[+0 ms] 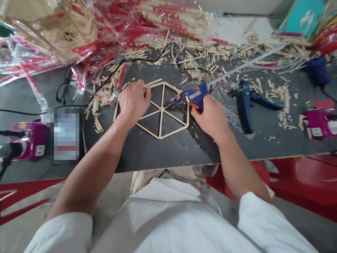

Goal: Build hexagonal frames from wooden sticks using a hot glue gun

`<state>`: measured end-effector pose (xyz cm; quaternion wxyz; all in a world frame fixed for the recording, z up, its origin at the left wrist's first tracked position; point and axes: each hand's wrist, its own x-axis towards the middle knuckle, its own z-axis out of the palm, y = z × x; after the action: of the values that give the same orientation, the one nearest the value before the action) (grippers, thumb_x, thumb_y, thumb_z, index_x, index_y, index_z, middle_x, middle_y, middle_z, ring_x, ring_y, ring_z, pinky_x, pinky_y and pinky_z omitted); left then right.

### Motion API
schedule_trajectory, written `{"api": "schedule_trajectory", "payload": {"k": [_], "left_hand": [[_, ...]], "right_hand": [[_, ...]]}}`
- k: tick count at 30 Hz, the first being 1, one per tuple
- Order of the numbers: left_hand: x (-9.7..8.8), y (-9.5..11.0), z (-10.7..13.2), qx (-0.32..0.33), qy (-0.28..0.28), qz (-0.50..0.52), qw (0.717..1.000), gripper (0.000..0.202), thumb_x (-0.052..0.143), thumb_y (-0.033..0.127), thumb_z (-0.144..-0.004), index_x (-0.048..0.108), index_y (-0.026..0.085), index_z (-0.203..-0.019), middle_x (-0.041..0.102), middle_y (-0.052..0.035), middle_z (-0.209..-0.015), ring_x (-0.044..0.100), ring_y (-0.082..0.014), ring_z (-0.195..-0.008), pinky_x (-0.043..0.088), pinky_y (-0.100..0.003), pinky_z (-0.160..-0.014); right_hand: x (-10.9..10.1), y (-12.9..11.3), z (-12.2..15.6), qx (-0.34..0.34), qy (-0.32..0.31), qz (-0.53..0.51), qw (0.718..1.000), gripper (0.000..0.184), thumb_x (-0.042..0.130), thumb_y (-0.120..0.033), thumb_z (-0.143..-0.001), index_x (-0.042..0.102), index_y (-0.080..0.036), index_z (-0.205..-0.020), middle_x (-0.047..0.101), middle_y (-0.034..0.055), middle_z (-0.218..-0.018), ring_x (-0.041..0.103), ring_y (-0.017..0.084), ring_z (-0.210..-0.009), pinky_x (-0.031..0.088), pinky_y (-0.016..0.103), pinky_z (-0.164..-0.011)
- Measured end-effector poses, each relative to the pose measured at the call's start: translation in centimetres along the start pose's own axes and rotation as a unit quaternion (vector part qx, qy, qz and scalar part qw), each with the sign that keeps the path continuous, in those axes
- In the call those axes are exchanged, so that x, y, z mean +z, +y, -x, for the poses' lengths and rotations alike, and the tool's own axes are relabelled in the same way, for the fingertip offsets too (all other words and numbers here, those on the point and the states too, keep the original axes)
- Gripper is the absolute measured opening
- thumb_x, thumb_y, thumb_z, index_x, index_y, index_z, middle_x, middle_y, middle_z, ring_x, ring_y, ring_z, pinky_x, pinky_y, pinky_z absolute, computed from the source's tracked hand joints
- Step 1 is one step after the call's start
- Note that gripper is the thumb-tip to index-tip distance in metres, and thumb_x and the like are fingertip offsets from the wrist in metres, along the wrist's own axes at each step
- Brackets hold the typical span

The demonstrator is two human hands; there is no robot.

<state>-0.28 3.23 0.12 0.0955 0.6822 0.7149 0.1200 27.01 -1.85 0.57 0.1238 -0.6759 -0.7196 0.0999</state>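
A hexagonal frame of thin wooden sticks [161, 123], with spokes meeting at its middle, lies flat on the dark table. My right hand [212, 114] is wrapped around a blue hot glue gun [193, 96]; its nozzle points left, close to the hub of the spokes. A long clear glue stick [237, 66] runs out of the gun's back. Over the frame's upper left side, my left hand [134, 102] is closed, its thumb and fingers pinching a loose wooden stick [155, 81] beside the frame's top edge. The hand hides part of that side.
A blue hand cutter [246, 105] lies right of the frame. Cut stick pieces [210, 52] litter the table's back. Plastic-wrapped stick bundles [171, 19] and a wooden structure [52, 28] stand behind. At left are a phone [67, 135], purple power strip [28, 140] and glasses [67, 92].
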Motion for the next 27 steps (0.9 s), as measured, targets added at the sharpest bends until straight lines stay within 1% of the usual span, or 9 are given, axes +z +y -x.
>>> {"api": "schedule_trajectory", "payload": {"k": [4, 8, 11, 16, 20, 23, 27], "left_hand": [[-0.1, 0.1, 0.0, 0.000, -0.002, -0.006, 1.000, 0.038, 0.043, 0.046, -0.109, 0.072, 0.024, -0.119, 0.075, -0.0188, -0.121, 0.069, -0.0378, -0.121, 0.052, -0.049, -0.101], [-0.3, 0.2, 0.0, 0.010, 0.003, -0.016, 1.000, 0.036, 0.045, 0.044, -0.108, 0.073, 0.023, -0.116, 0.076, -0.0184, -0.118, 0.071, -0.0365, -0.115, 0.052, -0.046, -0.096], [-0.1, 0.0, 0.0, 0.021, 0.014, -0.018, 1.000, 0.035, 0.045, 0.043, -0.108, 0.073, 0.023, -0.114, 0.077, -0.0178, -0.116, 0.072, -0.0344, -0.110, 0.052, -0.044, -0.092], [0.3, -0.3, -0.1, 0.028, 0.026, -0.015, 0.999, 0.033, 0.046, 0.043, -0.109, 0.073, 0.023, -0.113, 0.077, -0.0173, -0.115, 0.071, -0.0329, -0.108, 0.051, -0.042, -0.089], [0.5, -0.6, -0.2, 0.035, 0.033, -0.008, 0.999, 0.031, 0.048, 0.043, -0.108, 0.072, 0.024, -0.113, 0.077, -0.0164, -0.112, 0.071, -0.0325, -0.108, 0.051, -0.042, -0.088], [0.6, -0.6, -0.3, 0.044, 0.043, -0.010, 0.998, 0.031, 0.048, 0.044, -0.109, 0.072, 0.024, -0.111, 0.077, -0.0154, -0.109, 0.071, -0.0321, -0.105, 0.051, -0.042, -0.086], [0.5, -0.4, -0.3, 0.022, 0.016, -0.023, 0.999, 0.033, 0.046, 0.044, -0.109, 0.072, 0.023, -0.114, 0.076, -0.0173, -0.114, 0.071, -0.0349, -0.110, 0.050, -0.044, -0.089]], "right_hand": [[-0.3, 0.0, 0.0, 0.009, -0.016, 0.007, 1.000, 0.025, 0.060, -0.032, -0.096, 0.060, -0.018, -0.116, 0.069, 0.0146, -0.088, 0.067, 0.033, -0.076, 0.051, 0.043, -0.068], [-0.6, -0.1, 0.0, 0.026, -0.025, 0.007, 0.999, 0.019, 0.064, -0.030, -0.097, 0.058, -0.019, -0.112, 0.065, 0.0114, -0.085, 0.066, 0.030, -0.074, 0.048, 0.040, -0.066], [-0.7, -0.2, 0.0, 0.027, -0.020, 0.013, 0.999, 0.017, 0.064, -0.026, -0.096, 0.058, -0.020, -0.111, 0.065, 0.0107, -0.084, 0.065, 0.030, -0.075, 0.048, 0.040, -0.067], [-0.5, 0.2, 0.0, 0.015, 0.004, 0.005, 1.000, 0.016, 0.066, -0.025, -0.093, 0.059, -0.022, -0.108, 0.066, 0.0097, -0.083, 0.065, 0.030, -0.076, 0.049, 0.039, -0.067], [-0.6, 0.6, 0.0, 0.022, 0.013, 0.006, 1.000, 0.016, 0.066, -0.025, -0.092, 0.059, -0.022, -0.106, 0.065, 0.0092, -0.080, 0.065, 0.030, -0.074, 0.051, 0.041, -0.067], [-0.8, 0.7, 0.0, 0.031, 0.014, 0.006, 0.999, 0.015, 0.066, -0.023, -0.092, 0.059, -0.022, -0.105, 0.065, 0.0092, -0.080, 0.067, 0.032, -0.076, 0.054, 0.044, -0.071], [-0.8, 1.2, 0.0, 0.035, 0.020, 0.022, 0.999, 0.015, 0.066, -0.024, -0.092, 0.059, -0.021, -0.105, 0.067, 0.0119, -0.084, 0.070, 0.035, -0.081, 0.056, 0.049, -0.076]]}}
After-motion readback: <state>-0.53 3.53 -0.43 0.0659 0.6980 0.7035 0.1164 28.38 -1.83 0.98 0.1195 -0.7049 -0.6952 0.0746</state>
